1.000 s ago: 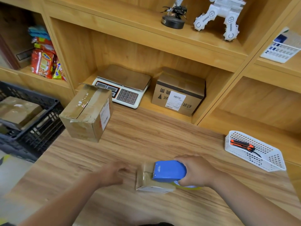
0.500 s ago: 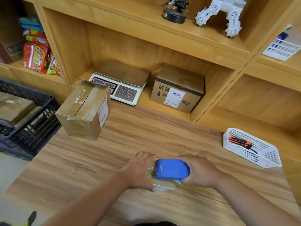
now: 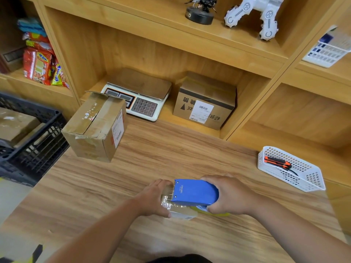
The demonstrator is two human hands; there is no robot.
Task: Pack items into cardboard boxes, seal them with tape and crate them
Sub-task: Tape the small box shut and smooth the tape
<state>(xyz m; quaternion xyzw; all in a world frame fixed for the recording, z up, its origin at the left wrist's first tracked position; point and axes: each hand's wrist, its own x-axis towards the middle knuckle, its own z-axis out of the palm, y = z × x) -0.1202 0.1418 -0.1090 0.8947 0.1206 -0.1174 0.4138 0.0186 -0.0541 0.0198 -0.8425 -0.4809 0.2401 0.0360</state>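
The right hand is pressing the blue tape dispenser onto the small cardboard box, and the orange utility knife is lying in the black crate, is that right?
Not quite. The head view shows the orange and black utility knife lying in the white perforated plastic basket, not the black plastic crate. The right hand does hold the blue tape dispenser on the small tape-wrapped cardboard box.

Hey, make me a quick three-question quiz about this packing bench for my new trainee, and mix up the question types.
1. True or false: the right hand grips the blue tape dispenser.
2. Where does the orange knife lie? A) black crate B) white basket C) on the scale
3. What does the left hand hold steady under the dispenser?

Key: 1 true; 2 B; 3 the small box.
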